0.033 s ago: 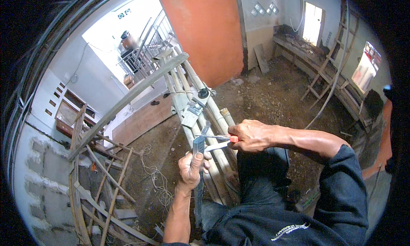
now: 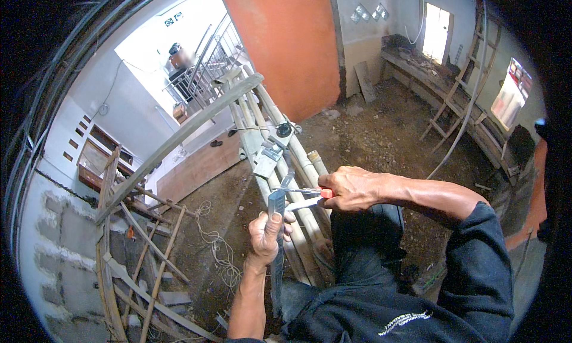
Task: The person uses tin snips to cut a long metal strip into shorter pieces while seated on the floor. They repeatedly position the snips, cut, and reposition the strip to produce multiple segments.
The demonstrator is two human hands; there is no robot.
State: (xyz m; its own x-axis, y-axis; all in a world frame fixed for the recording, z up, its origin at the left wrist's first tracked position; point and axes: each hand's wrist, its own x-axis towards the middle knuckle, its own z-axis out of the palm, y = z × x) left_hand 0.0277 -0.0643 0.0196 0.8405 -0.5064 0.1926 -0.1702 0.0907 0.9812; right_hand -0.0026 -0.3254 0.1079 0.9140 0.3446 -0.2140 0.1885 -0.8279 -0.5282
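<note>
My left hand (image 2: 265,233) is wrapped around a grey metal channel (image 2: 276,205), its thumb pressed along the near face. The channel stands roughly upright, its lower part running down beside my leg. My right hand (image 2: 353,189) grips a red-handled hand tool (image 2: 325,193), which looks like tin snips. Its slim metal end reaches left to the channel's top; whether it bites into the metal is too small to tell. A pale strip (image 2: 302,204) extends between the hands. Beyond them, cut metal pieces (image 2: 267,161) and a round black object (image 2: 283,130) rest on bamboo poles (image 2: 260,118).
A long wooden plank (image 2: 179,137) slants across the left, above a heap of timber (image 2: 152,265). Loose cable (image 2: 217,242) lies on the dirt floor. To the far right, a wooden ladder (image 2: 462,81) leans by a rough bench (image 2: 417,72). An orange wall (image 2: 286,45) stands ahead.
</note>
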